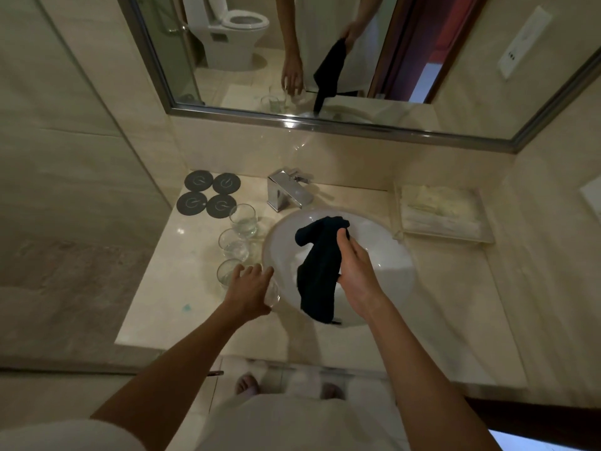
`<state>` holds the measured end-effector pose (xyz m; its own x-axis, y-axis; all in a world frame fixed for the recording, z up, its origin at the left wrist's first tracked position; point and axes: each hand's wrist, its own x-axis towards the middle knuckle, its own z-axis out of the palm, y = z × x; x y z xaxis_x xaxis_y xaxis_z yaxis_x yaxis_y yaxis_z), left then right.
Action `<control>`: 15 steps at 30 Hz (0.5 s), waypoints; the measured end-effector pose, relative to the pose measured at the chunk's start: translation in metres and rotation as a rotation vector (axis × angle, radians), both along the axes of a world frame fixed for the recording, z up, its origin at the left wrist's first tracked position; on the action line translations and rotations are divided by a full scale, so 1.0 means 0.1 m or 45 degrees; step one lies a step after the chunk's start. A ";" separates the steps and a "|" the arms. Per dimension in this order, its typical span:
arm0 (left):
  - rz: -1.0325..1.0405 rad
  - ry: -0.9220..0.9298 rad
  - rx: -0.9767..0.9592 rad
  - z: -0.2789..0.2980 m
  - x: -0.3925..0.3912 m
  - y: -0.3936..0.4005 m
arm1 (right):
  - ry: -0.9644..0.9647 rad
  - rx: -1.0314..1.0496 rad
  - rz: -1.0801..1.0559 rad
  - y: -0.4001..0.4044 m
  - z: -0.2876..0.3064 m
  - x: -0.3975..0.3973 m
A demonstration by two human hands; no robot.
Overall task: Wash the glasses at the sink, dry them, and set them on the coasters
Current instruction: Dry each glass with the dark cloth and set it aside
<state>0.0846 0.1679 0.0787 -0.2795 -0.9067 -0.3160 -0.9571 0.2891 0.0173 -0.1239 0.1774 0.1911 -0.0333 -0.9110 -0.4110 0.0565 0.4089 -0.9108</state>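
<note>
Hands at work over our bathroom sink (pixel 383 242): our right hand (pixel 356 271) grips a dark cloth (pixel 320 271) hanging above the basin, while our left hand (pixel 248 289), fingers curled, holds a glass (pixel 273 292) at the basin's 9 o'clock rim. Three more glasses (pixel 234 245) line the counter (pixel 182 288) toward 11 o'clock, ending beside four grey coasters (pixel 208 194), all bare.

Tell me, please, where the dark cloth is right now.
In the head view the dark cloth hangs over the white sink basin, held by the right hand, right of the row of glasses.
</note>
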 end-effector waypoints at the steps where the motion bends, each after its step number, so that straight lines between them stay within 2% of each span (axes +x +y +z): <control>1: 0.087 0.150 0.017 0.08 -0.02 -0.02 | 0.037 -0.003 0.000 0.01 -0.03 0.00; 4: 0.291 0.611 -0.001 0.42 -0.08 -0.08 | 0.138 -0.037 0.015 0.03 -0.03 -0.01; 7: 0.426 0.959 -0.057 0.77 -0.19 -0.16 | 0.114 -0.180 0.069 0.03 0.05 0.00; 10: 0.581 1.220 0.000 1.12 -0.33 -0.23 | 0.041 -0.291 0.108 -0.03 0.14 0.03; 15: 0.709 1.521 0.166 1.44 -0.53 -0.30 | 0.029 -0.267 0.090 -0.09 0.22 0.06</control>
<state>0.0312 0.1375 0.2231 -0.0477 -0.9721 -0.2298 -0.3235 -0.2026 0.9243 -0.1182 0.1687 0.2132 0.0264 -0.9768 -0.2124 0.0127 0.2128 -0.9770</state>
